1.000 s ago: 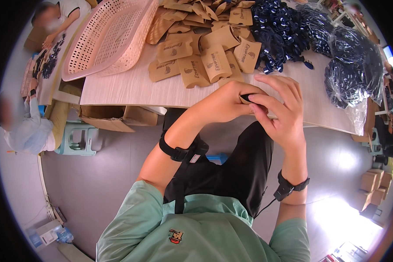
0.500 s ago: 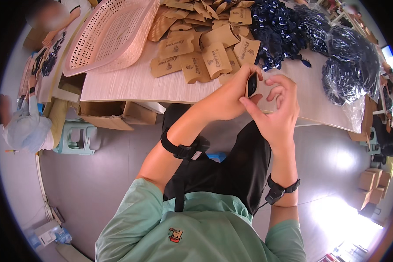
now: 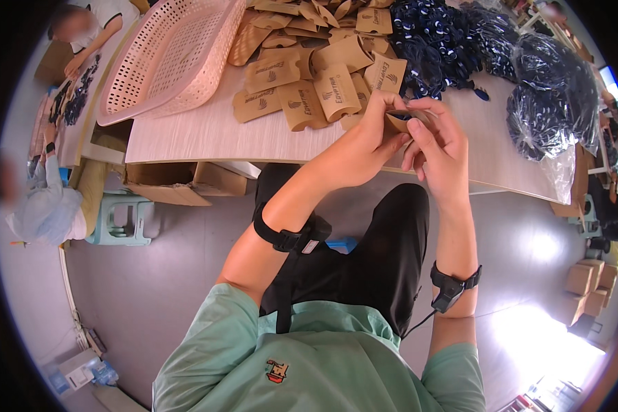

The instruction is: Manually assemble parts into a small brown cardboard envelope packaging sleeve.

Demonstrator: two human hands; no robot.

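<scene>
A small brown cardboard pillow box [image 3: 395, 123] is held up at the table's front edge, its end gaping and something dark showing inside. My left hand [image 3: 372, 147] grips it from the left side, with the thumb underneath. At the mouth of the box, my right hand [image 3: 445, 147] pinches the edge between thumb and forefinger, its other fingers curled. Just beyond lies a heap of similar pillow boxes [image 3: 336, 93] with dark print. Behind my right hand sits a pile of small navy-blue items with white marks [image 3: 432, 55]; their kind is hard to make out.
A pink perforated basket [image 3: 141, 96] stands on the wood-grain table [image 3: 185, 141] at the left. Clear plastic bags of dark items [image 3: 546, 96] lie at the right. Under the table is an open carton [image 3: 172, 180]. Two people sit at the far left, near a green stool [image 3: 120, 218].
My right hand has closed in from being spread apart, and its thumb now meets the box's edge. The box has tilted, so its open end shows differently.
</scene>
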